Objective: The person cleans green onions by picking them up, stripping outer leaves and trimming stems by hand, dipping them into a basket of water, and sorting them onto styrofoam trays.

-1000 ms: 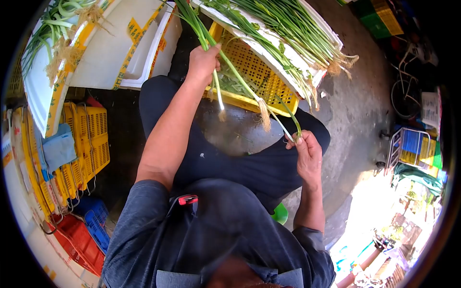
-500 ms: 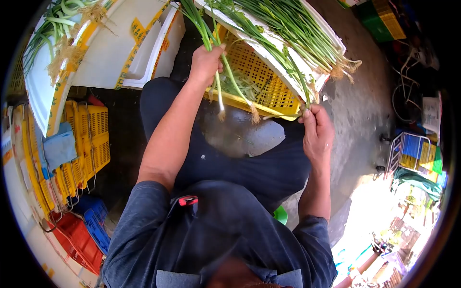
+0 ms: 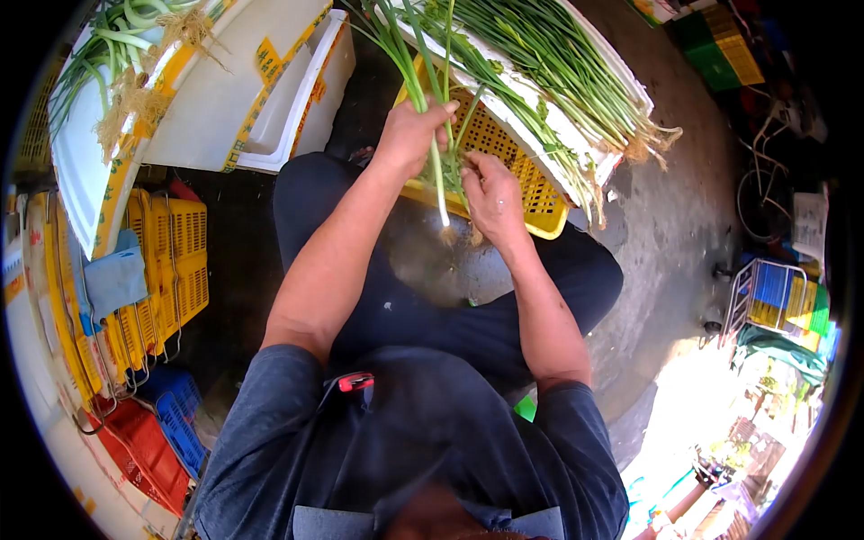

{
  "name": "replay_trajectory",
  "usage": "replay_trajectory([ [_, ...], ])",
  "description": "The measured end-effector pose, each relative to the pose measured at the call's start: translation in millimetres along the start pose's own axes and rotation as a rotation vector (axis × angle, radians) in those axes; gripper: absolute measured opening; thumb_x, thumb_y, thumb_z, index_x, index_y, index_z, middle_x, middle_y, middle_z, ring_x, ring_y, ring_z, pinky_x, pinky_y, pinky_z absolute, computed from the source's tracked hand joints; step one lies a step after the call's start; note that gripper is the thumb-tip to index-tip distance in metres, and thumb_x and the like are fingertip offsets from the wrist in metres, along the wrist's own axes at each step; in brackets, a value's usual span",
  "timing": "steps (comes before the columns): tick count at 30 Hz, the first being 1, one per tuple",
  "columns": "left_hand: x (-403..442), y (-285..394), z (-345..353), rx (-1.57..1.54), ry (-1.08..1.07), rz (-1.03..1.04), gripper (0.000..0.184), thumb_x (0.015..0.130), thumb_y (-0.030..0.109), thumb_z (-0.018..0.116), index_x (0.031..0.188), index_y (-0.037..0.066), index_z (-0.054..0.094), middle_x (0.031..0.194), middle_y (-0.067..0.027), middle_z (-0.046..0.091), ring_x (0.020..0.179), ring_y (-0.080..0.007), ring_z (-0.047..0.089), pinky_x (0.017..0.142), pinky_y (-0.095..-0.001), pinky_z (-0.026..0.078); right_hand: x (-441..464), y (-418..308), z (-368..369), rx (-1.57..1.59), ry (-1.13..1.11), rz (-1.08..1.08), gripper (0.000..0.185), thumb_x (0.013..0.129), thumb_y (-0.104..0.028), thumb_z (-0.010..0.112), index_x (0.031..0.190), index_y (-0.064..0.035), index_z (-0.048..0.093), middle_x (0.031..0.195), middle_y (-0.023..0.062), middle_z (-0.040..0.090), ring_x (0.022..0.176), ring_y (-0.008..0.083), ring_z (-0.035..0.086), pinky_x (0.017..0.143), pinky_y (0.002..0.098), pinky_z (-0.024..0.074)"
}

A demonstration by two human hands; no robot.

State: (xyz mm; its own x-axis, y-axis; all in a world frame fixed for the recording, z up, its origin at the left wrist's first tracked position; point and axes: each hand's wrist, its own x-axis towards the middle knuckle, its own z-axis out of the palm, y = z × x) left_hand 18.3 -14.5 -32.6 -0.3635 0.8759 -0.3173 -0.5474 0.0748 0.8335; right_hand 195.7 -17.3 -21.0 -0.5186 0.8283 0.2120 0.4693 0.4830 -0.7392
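My left hand (image 3: 416, 135) is closed round a few long green onions (image 3: 438, 184), whose white ends and roots hang toward my knees. Close beside it on the right, my right hand (image 3: 493, 191) has its fingers pinched together at a green stalk of the same bunch. Both hands are over the near side of a yellow perforated crate (image 3: 543, 200), where loose green leaves lie. Many more green onions (image 3: 576, 76) rest on a white foam box lid behind, roots to the right.
Foam boxes (image 3: 202, 112) stand at the upper left, with rooted onions (image 3: 135, 90) on top. Yellow crates (image 3: 180, 261), a blue crate (image 3: 180, 418) and a red crate (image 3: 144, 450) are at the left. A metal cart (image 3: 765, 292) stands at the right.
My right hand has moved left from the foam lid's lower corner to beside my left hand, and now pinches a stalk there. My left hand has shifted slightly right, still holding its onions.
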Motion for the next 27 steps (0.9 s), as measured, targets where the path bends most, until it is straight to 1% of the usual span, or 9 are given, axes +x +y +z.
replay_trajectory([
  [2,-1.4,-0.9,-0.3,-0.008,0.008,-0.002,0.02,0.089,0.011,0.071,0.093,0.0,0.055,0.078,-0.0088,0.063,0.054,-0.0139,0.054,0.048,-0.0298,0.044,1.0,9.5,16.6,-0.011,0.012,-0.012,0.022,0.091,-0.01,0.061,0.109,0.0033,0.065,0.091,0.0212,0.066,0.08,0.0334,0.066,0.073,0.0401,0.0504],
  [5,-0.7,-0.3,-3.1,-0.018,0.007,-0.005,0.018,0.089,0.01,0.071,0.089,0.001,0.055,0.078,-0.0091,0.064,0.054,-0.014,0.055,0.048,-0.0296,0.044,-1.3,5.1,20.3,0.115,-0.108,0.233,0.022,0.091,-0.011,0.058,0.106,0.0026,0.065,0.102,0.027,0.065,0.095,0.0434,0.064,0.083,0.0463,0.0509],
  [8,0.6,-4.1,-4.9,-0.012,0.011,0.001,0.016,0.089,0.009,0.07,0.088,0.001,0.057,0.079,-0.0095,0.065,0.054,-0.0136,0.054,0.048,-0.0293,0.043,-6.1,14.6,20.9,0.101,-0.16,0.234,0.024,0.093,-0.012,0.057,0.11,0.0029,0.063,0.1,0.0281,0.063,0.094,0.0454,0.062,0.082,0.0466,0.0505],
  [11,-4.9,1.1,-2.5,0.071,-0.072,-0.001,0.015,0.089,0.009,0.07,0.091,0.0,0.059,0.08,-0.0095,0.066,0.054,-0.0129,0.054,0.048,-0.0293,0.043,-16.4,36.1,25.5,0.221,-0.189,0.236,0.019,0.099,-0.011,0.055,0.11,0.0012,0.065,0.081,0.0054,0.064,0.074,0.0127,0.057,0.068,0.0276,0.0464],
  [14,-11.7,11.4,1.4,0.018,-0.132,-0.077,0.016,0.089,0.011,0.072,0.092,0.0,0.061,0.082,-0.0091,0.066,0.055,-0.0123,0.055,0.048,-0.029,0.044,-16.9,33.5,11.5,0.59,-0.303,0.445,0.019,0.101,-0.011,0.052,0.109,-0.001,0.065,0.084,-0.0001,0.063,0.078,0.0103,0.057,0.073,0.0244,0.0461],
  [17,-10.3,9.6,-0.7,0.034,-0.212,-0.141,0.019,0.089,0.014,0.074,0.091,0.001,0.06,0.08,-0.0073,0.065,0.057,-0.0119,0.055,0.049,-0.0286,0.045,-16.2,36.1,3.8,0.967,-0.344,0.606,0.02,0.102,-0.013,0.051,0.108,-0.0011,0.066,0.089,-0.0008,0.064,0.083,0.0086,0.058,0.077,0.0238,0.047],
  [20,-9.3,5.6,-2.8,0.042,-0.187,-0.09,0.021,0.088,0.016,0.076,0.089,0.002,0.06,0.077,-0.0053,0.063,0.058,-0.0118,0.055,0.05,-0.0288,0.046,-13.7,56.0,9.9,0.681,-0.296,0.428,0.019,0.101,-0.012,0.054,0.109,0.0002,0.066,0.089,0.0002,0.065,0.083,0.0081,0.059,0.077,0.0239,0.0479],
  [23,-10.6,6.2,1.1,0.026,-0.126,-0.089,0.024,0.087,0.018,0.078,0.087,0.003,0.059,0.075,-0.0043,0.061,0.057,-0.012,0.056,0.05,-0.0288,0.048,-4.5,26.9,10.0,0.647,-0.158,0.434,0.016,0.099,-0.01,0.058,0.108,0.0005,0.067,0.088,0.0003,0.066,0.079,0.0074,0.059,0.075,0.0231,0.0478],
  [27,-6.4,-1.1,-0.8,0.043,-0.123,-0.081,0.025,0.086,0.018,0.079,0.087,0.004,0.058,0.076,-0.0058,0.062,0.057,-0.0129,0.058,0.05,-0.0282,0.049,7.3,14.4,11.4,0.651,-0.083,0.422,0.013,0.096,-0.008,0.063,0.105,0.0,0.068,0.084,-0.002,0.065,0.074,0.0054,0.055,0.069,0.0217,0.0449],
])
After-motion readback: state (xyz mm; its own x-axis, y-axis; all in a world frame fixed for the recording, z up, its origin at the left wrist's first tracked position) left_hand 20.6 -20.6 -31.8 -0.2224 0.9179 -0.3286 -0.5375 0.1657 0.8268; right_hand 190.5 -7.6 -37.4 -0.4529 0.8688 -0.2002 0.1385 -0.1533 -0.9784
